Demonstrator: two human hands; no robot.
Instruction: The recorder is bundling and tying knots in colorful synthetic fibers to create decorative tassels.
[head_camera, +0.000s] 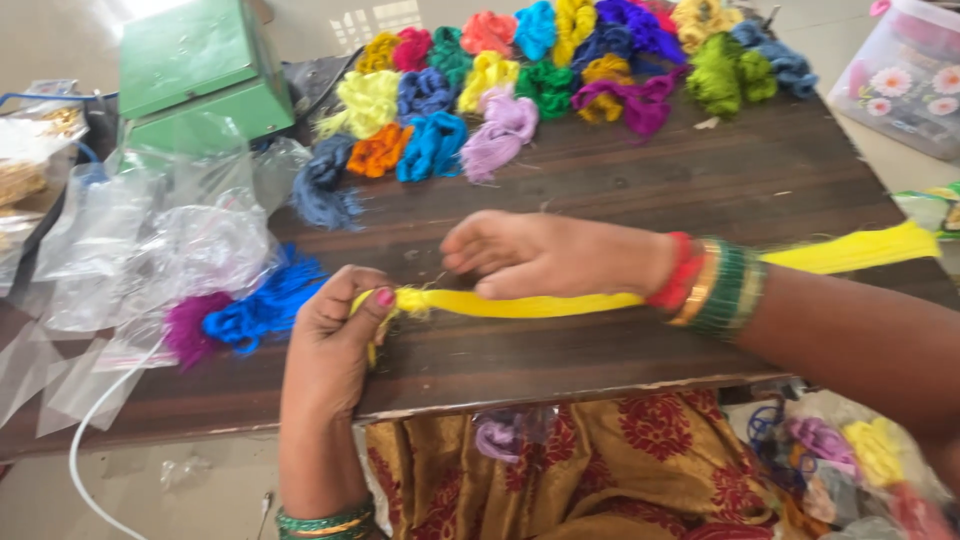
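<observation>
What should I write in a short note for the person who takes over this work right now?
Left hand: pinches the near end of the yellow thread bundle.
Right hand: lies flat on the bundle, pressing it onto the wooden table.
Bundle's far end passes under the right wrist toward the table's edge.
Done: many coloured thread bundles lie at the back; blue and purple ones beside clear plastic bags.
Left: yellow bundle unbagged.

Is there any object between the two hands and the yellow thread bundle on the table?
No. Nothing visible lies between them. The left hand pinches one end of the yellow thread bundle, and the right hand rests on top of it. The blue and purple bundle lies apart, beside the left hand.
</observation>
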